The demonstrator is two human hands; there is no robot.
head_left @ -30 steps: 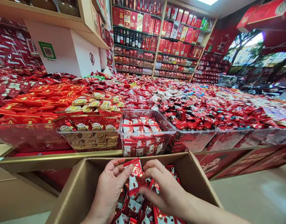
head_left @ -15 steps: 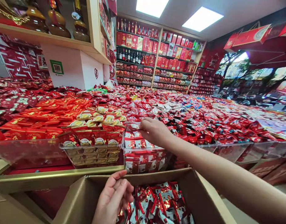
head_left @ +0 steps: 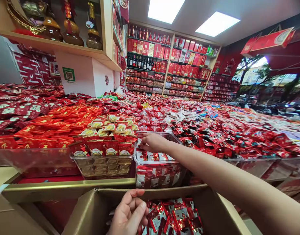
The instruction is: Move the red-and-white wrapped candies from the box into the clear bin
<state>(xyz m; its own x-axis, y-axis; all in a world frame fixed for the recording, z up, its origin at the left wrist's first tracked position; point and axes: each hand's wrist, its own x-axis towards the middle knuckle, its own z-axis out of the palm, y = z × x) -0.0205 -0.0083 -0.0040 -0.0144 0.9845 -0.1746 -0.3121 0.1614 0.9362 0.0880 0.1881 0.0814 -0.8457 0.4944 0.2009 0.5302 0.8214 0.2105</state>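
My right hand point(head_left: 153, 142) reaches into a clear plastic bin point(head_left: 159, 162) of red and white packets point(head_left: 152, 156). Its fingers point down at the packets near the bin's left side; the fingertips are partly hidden, so a grip cannot be made out. Below, my left hand point(head_left: 131, 212) is over the left part of an open cardboard box point(head_left: 211, 209), palm turned inward and fingers curled loosely. No packet shows between its thumb and fingers. Loose red and silver packets point(head_left: 175, 217) lie inside the box.
Durian packets point(head_left: 110, 148) fill the bin on the left, beside orange-red packets point(head_left: 47, 142). Heaps of red packets point(head_left: 213, 130) spread to the right. A gold table edge point(head_left: 71, 185) runs behind the box, and a wooden shelf point(head_left: 76, 49) overhangs the upper left.
The view has shifted, so the scene sits slightly lower and farther right. My right hand has moved lower into the clear bin. My left hand remains over the box.
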